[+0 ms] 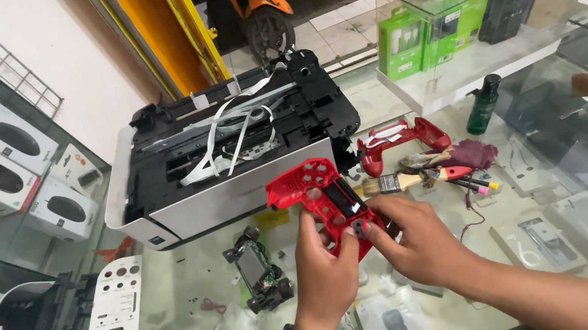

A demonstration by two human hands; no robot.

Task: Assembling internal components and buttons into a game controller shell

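An opened printer (231,150) with loose white ribbon cables sits on the glass counter (406,97) ahead of me. Just in front of it I hold a red controller shell (325,199) above the counter, inner side up. My left hand (323,274) grips its lower edge, fingers curled shut around it. My right hand (414,240) pinches the shell's lower right part, thumb and fingertips closed on it. A small circuit board (256,270) lies left of my hands, a paintbrush (406,180) right of the shell.
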